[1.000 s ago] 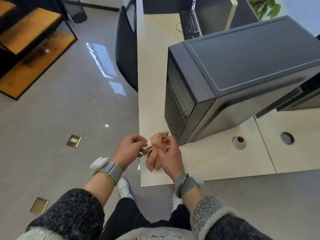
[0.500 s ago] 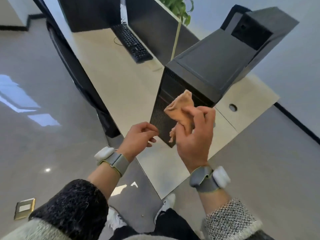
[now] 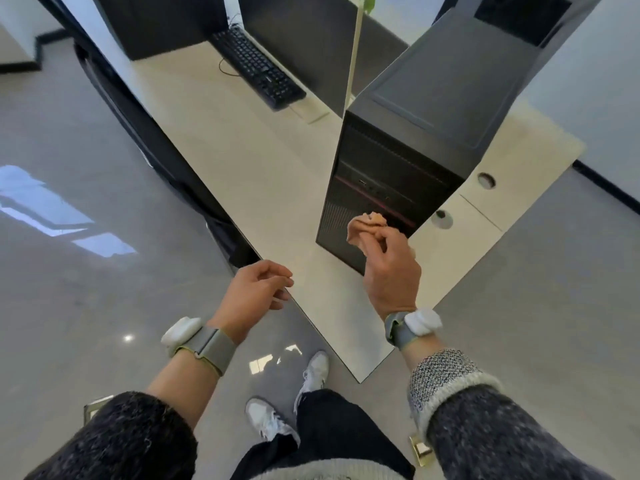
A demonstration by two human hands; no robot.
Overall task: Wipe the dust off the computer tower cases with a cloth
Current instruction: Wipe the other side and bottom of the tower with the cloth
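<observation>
One right hand (image 3: 389, 271) clenches the bunched cloth (image 3: 363, 228) at the tower's front panel (image 3: 374, 192), seemingly ready to wipe; left hand (image 3: 252, 292) hangs relaxed, empty.

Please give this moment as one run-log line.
right hand: grips cloth before tower case front | left hand: empty, loosely curled, near desk edge | cloth-case contact: unclear
</observation>
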